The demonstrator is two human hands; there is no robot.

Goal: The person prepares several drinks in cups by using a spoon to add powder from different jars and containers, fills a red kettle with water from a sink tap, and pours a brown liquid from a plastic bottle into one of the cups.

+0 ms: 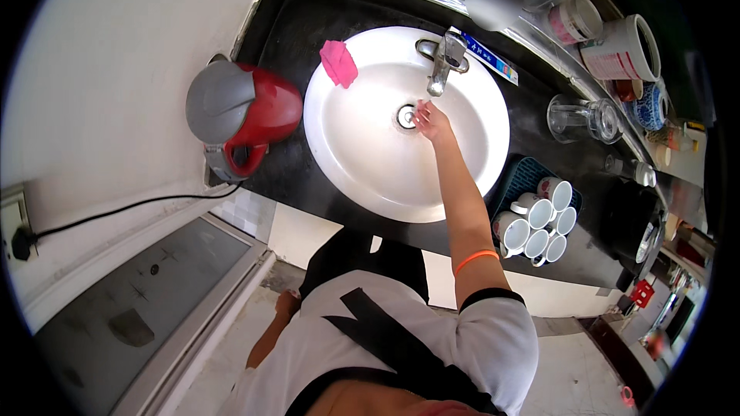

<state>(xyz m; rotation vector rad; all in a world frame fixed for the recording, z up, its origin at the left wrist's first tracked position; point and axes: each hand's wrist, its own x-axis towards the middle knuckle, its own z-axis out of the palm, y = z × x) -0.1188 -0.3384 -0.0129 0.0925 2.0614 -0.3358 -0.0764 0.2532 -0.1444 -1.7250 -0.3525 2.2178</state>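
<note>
My right hand point(430, 121) reaches into the white oval sink point(354, 162), beside the round drain point(405, 116) and just below the spout of the chrome faucet point(445, 63). Its fingers are loosely bent and apart, with nothing seen in them. I can make out no water running from the spout. On the sink's upper left rim lies a crumpled pink cloth point(338, 64), apart from both hands. My left hand point(288, 304) hangs low by my side, away from the counter. Its fingers are too small and partly hidden to read.
A red and grey electric kettle point(266, 108) stands left of the sink, its black cord point(139, 204) running to a wall socket. Right of the sink, several white mugs point(537, 219) sit in a dark basket point(523, 175). A glass jar point(570, 119) and a blue-white box point(489, 59) lie beyond.
</note>
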